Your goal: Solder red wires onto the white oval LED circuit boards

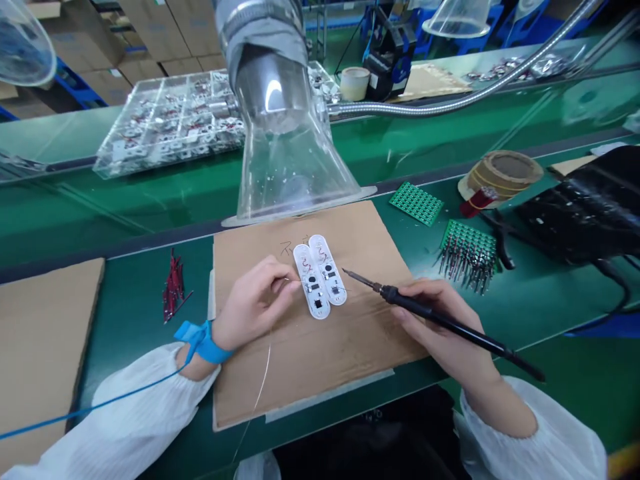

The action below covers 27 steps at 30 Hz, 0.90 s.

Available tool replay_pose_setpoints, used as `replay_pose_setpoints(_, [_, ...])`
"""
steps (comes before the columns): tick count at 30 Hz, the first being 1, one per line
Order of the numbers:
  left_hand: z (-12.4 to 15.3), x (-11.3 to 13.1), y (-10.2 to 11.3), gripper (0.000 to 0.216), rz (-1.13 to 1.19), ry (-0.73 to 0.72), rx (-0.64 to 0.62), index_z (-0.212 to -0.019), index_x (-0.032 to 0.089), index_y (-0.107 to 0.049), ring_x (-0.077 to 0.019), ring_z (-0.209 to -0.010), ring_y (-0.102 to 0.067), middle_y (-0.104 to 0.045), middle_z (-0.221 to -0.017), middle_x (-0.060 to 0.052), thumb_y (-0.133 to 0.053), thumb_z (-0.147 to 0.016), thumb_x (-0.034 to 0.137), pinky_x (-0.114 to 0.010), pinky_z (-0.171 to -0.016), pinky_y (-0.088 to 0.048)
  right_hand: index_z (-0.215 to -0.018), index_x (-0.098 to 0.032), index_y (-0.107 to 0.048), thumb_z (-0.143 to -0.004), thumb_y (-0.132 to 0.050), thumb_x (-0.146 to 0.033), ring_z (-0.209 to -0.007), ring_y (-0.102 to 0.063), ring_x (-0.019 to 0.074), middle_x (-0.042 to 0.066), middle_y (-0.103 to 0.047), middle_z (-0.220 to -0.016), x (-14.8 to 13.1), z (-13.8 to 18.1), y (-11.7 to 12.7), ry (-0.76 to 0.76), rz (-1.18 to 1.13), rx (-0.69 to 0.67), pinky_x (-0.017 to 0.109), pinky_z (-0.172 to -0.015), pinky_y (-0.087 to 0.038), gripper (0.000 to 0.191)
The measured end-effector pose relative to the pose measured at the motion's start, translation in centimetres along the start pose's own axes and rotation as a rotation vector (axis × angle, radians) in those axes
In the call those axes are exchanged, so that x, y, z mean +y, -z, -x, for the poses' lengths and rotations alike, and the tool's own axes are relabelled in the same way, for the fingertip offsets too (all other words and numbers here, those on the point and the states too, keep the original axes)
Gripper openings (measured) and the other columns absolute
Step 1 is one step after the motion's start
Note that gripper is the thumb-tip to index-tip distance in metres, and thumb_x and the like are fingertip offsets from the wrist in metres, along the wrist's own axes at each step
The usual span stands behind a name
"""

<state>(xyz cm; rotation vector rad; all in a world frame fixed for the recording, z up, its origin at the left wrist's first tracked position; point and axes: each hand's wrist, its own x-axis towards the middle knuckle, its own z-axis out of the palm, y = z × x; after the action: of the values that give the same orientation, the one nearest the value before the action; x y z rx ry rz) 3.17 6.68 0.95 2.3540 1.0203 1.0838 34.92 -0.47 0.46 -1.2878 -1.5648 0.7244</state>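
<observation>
My feed shows a green bench [143, 313] running across the view. A clear fume hood [293, 160] hangs over its far edge, and beyond that sits an acrylic tray [170, 117] of small parts. Near the bench's front edge lies a cardboard sheet [320, 367]; the handwritten marks [286, 248] on it are ones I can't read. On that sheet, side by side and touching, lie two white oblong boards [320, 277] carrying red wires and black chips. The left hand [253, 303] is closed, pinching a thin solder wire [264, 373] whose end reaches the left board's edge; a blue wrist strap [203, 342] circles that wrist. The right hand [440, 327] grips a black soldering iron [425, 308] like a pen, its tip just beside the boards. Right of the sheet lie green PCB panels [416, 203], one bristling with pins; left of it, a bundle of red wires [174, 287].
</observation>
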Motion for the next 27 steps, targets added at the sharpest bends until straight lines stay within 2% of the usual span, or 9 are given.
replay_pose_setpoints(4, [0.4, 0.1, -0.9, 0.011, 0.012, 0.022, 0.006, -0.098, 0.021, -0.06, -0.0113, -0.064, -0.047, -0.047, -0.074, 0.004, -0.062, -0.099, 0.01, -0.025, -0.06, -0.039, -0.106, -0.026, -0.068, -0.099, -0.077, -0.027, -0.08, -0.075, 0.0188, 0.003, -0.075, -0.093, 1.1, 2.5, -0.2, 0.013, -0.05, 0.097, 0.028, -0.069, -0.062, 0.012])
replay_pose_setpoints(9, [0.5, -0.5, -0.9, 0.01, 0.007, 0.044, 0.007, -0.096, 0.02, -0.059, -0.0108, -0.063, -0.045, -0.046, -0.074, 0.005, -0.061, -0.098, 0.011, -0.025, -0.059, -0.038, -0.1, -0.023, -0.067, -0.102, -0.072, -0.031, -0.065, -0.073, 0.0173, 0.002, -0.074, -0.078, 2.2, 2.8, -0.5, -0.028, -0.091, 0.093, 0.027, -0.059, -0.06, 0.01])
replay_pose_setpoints(14, [0.6, -0.6, -1.0, 0.01, 0.018, 0.013, -0.012, -0.097, 0.02, -0.059, -0.01, -0.062, -0.044, -0.044, -0.074, 0.005, -0.062, -0.098, 0.01, -0.025, -0.058, -0.037, -0.099, -0.022, -0.069, -0.102, -0.072, -0.033, -0.063, -0.073, 0.0168, 0.002, -0.073, -0.08, 2.0, 2.7, -0.4, -0.028, -0.092, 0.058, 0.026, -0.058, -0.062, 0.012])
replay_pose_setpoints(22, [0.6, -0.7, -1.0, 0.01, 0.029, 0.039, -0.028, -0.096, 0.021, -0.059, -0.0109, -0.063, -0.046, -0.045, -0.073, 0.005, -0.063, -0.098, 0.011, -0.026, -0.059, -0.038, -0.101, -0.024, -0.07, -0.099, -0.075, -0.028, -0.067, -0.075, 0.0173, 0.003, -0.074, -0.085, 1.7, 2.7, -0.2, 0.004, -0.015, -0.009, 0.026, -0.061, -0.063, 0.006])
replay_pose_setpoints(27, [0.6, -0.6, -1.0, 0.01, 0.033, 0.023, -0.015, -0.096, 0.021, -0.059, -0.011, -0.062, -0.046, -0.045, -0.072, 0.005, -0.063, -0.098, 0.012, -0.026, -0.058, -0.038, -0.102, -0.024, -0.07, -0.1, -0.073, -0.03, -0.07, -0.074, 0.0185, 0.004, -0.074, -0.088, 2.0, 2.9, -0.2, -0.011, -0.039, 0.014, 0.029, -0.063, -0.064, 0.008])
